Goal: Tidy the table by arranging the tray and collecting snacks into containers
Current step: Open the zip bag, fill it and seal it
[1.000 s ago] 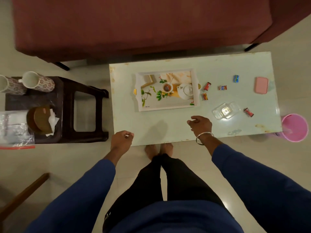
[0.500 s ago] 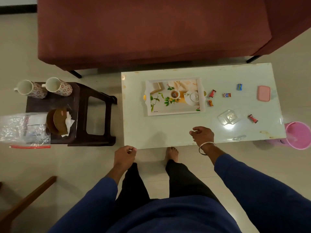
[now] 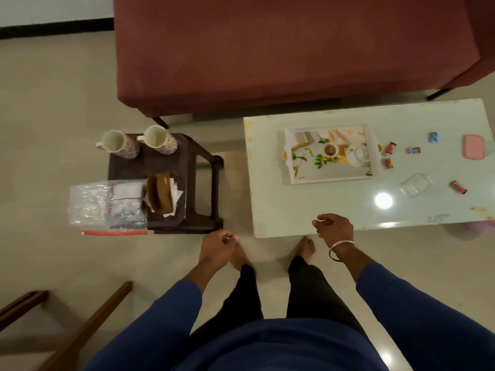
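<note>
Nearest to us, both hands hang empty over the near edge of the scene. Our left hand (image 3: 218, 247) sits above the floor, just off the table's near-left corner, fingers loosely curled with nothing in them. Our right hand (image 3: 333, 230) hovers over the table (image 3: 308, 210) at its near edge, fingers loosely bent too, holding nothing, a bangle (image 3: 342, 250) on the wrist.

Further out and to the left, the dark stool (image 3: 192, 167) carries a brown holder with tissues (image 3: 160, 195), a clear bag (image 3: 107, 206) hanging off its left side, and two patterned mugs (image 3: 139, 143) at its far end.

On the table, the tray (image 3: 332, 152) lies beyond the right hand, almost straight ahead of it, long axis running left to right. Right of the tray the snacks are scattered: two red wrappers (image 3: 389, 156) just beside the tray's right end, a small one (image 3: 414, 150) further right, a blue one (image 3: 433, 137) beyond that, and another red one (image 3: 458, 187) nearer us. The clear container (image 3: 415, 184) sits between the tray and that last wrapper, and the pink lid (image 3: 474, 146) lies at the far right.

Everything we need lies far and right of the fingers, so we judge the right hand is the nearer one for the tray and the snacks. Beyond it all stands the red sofa (image 3: 267, 54).
</note>
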